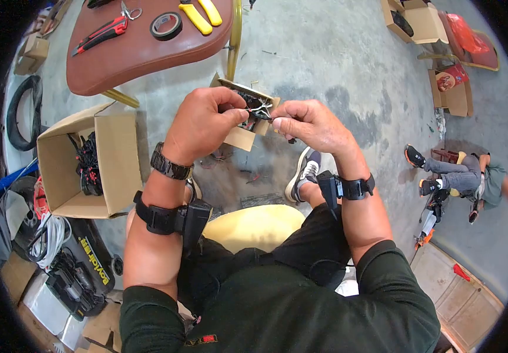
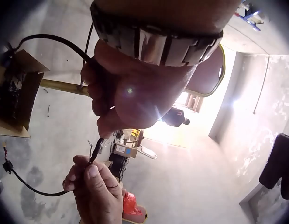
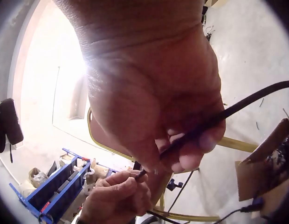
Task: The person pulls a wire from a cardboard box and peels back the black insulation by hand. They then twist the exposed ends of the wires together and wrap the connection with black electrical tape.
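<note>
My left hand (image 1: 204, 123) and right hand (image 1: 318, 126) are close together over a small open carton (image 1: 240, 140) on the floor. Thumb and fingers of the left pinch a black cable (image 3: 251, 97), which runs out past the palm in the right wrist view. In the left wrist view my right hand (image 2: 95, 191) pinches a black wire (image 2: 44, 192) near its end, thin bare strands sticking up beside the thumb. A small black connector piece (image 2: 8, 166) is on that wire's tail. Whether the two pieces are joined, I cannot tell.
A brown padded chair (image 1: 148, 56) ahead holds a red-black utility knife (image 1: 101, 35), scissors, black tape (image 1: 165, 26) and yellow-handled pliers (image 1: 198, 16). To the left, a larger carton (image 1: 118, 170) contains bundled black cables (image 1: 89, 165). Another person (image 1: 471, 176) sits at the right.
</note>
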Motion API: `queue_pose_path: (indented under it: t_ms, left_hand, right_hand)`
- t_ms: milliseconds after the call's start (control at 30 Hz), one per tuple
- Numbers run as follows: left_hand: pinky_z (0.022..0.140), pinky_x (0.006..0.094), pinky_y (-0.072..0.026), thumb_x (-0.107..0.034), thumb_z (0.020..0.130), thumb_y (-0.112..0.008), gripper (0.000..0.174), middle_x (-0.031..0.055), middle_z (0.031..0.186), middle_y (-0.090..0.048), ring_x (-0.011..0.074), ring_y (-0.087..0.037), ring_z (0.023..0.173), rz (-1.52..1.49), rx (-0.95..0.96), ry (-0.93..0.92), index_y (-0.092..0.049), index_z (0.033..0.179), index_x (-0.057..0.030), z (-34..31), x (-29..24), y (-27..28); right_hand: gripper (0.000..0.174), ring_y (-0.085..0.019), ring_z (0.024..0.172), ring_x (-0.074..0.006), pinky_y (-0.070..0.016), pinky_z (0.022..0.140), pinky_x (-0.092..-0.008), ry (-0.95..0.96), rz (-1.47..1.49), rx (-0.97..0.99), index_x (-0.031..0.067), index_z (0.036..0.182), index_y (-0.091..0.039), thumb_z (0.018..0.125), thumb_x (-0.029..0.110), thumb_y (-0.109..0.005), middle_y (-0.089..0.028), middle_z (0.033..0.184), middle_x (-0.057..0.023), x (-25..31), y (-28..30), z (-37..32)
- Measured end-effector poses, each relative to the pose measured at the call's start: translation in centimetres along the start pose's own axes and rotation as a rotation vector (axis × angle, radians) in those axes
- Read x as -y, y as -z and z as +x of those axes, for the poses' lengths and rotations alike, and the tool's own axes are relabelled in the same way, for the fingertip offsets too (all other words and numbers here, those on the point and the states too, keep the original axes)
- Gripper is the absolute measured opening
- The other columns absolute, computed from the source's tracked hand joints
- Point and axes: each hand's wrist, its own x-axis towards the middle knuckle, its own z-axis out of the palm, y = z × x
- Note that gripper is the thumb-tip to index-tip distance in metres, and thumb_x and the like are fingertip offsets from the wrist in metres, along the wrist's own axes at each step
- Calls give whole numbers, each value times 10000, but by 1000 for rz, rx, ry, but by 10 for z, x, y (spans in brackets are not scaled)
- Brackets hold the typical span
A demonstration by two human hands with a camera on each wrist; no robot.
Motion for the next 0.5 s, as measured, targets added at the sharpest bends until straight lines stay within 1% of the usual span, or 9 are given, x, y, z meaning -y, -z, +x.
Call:
queue_pose_path:
  t_ms: [133,333,500]
  left_hand:
    - [632,261,-476,-90,845,-685,160,30,744,-658,87,-573,702,0,1,4,-704,933,42,0,0,-3]
    - [653,267,-481,-85,847,-678,152,31,749,-661,91,-568,702,-17,79,15,-700,935,36,2,-6,-2]
    - [679,266,-484,-79,845,-672,130,13,777,-656,89,-569,736,-41,105,3,-682,921,27,3,-6,-6]
  right_hand:
    - [219,-580,704,-84,-466,628,-265,37,35,-18,11,985,-710,909,211,-661,-657,761,-14,-2,0,2]
    - [258,-592,706,-87,-483,628,-264,-8,49,-11,-3,990,-706,912,236,-649,-660,777,-18,1,2,2]
    - [259,-595,700,-83,-495,630,-238,-28,227,-2,9,1010,-699,914,243,-642,-656,793,-9,2,2,2]
